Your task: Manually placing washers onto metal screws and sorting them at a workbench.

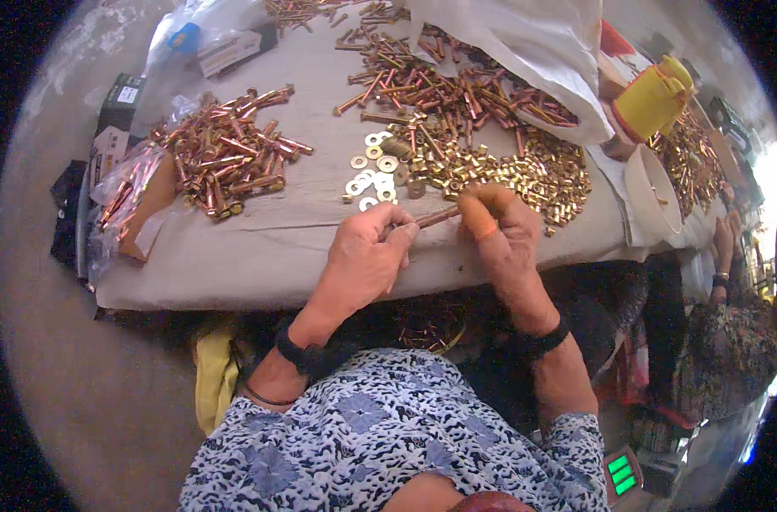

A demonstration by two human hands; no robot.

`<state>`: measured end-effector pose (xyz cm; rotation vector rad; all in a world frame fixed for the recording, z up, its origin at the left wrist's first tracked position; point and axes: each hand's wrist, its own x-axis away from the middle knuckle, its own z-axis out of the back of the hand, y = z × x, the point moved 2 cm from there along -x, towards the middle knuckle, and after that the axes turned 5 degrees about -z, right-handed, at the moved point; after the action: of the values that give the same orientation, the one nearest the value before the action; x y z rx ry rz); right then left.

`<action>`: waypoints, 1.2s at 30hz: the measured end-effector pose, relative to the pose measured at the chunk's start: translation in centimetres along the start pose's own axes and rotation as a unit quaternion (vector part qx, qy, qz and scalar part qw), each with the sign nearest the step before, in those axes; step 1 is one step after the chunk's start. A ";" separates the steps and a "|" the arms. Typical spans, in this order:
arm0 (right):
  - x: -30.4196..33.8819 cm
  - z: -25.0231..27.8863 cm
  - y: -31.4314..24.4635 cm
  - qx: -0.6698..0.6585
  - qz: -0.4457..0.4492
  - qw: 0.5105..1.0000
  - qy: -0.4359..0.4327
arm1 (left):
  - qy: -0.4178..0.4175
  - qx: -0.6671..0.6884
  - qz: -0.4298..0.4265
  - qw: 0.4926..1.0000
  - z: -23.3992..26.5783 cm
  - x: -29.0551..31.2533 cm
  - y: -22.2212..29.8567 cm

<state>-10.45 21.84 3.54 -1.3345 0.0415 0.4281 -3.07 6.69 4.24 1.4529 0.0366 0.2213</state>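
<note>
Single bolt [438,217], held above the counter [277,271]; fingers of left hand [367,249] and right hand [506,237] pinching it. Clear bag [107,232]: bolts [132,189]. White sack [525,47]: more bolts [478,92] at mouth. White bowl [639,186]: small pieces [660,200].

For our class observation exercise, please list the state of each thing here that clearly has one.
Left hand, fingers closed on bolt
Right hand, fingers closed on bolt
Bolt, held by both hands
White sack, open
Left bolt heap, loose, jumbled
Metal sleeves, heaped
Washers, loose, some overlapping
Display, lit green

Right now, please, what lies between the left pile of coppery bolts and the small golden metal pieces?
The head view shows flat, round, mostly silvery washers there.
</note>
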 end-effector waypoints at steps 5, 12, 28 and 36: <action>0.2 0.4 -0.4 0.044 0.032 0.993 -0.105 | -0.019 0.001 0.015 1.000 0.4 -0.1 -0.6; 0.1 -0.3 -0.5 0.002 0.100 0.995 0.002 | -0.020 0.010 0.017 1.000 0.4 0.1 -0.4; 0.9 -0.1 0.0 0.001 0.082 0.985 -0.150 | -0.065 -0.037 0.051 0.996 3.3 0.9 0.8; 1.6 -0.6 -1.7 0.032 0.097 0.983 -0.154 | -0.111 0.036 0.072 0.991 2.8 1.6 0.5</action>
<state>-8.32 21.41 4.56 -1.1935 -0.0735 0.7886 -1.16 4.31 5.20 1.5463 -0.2446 0.1769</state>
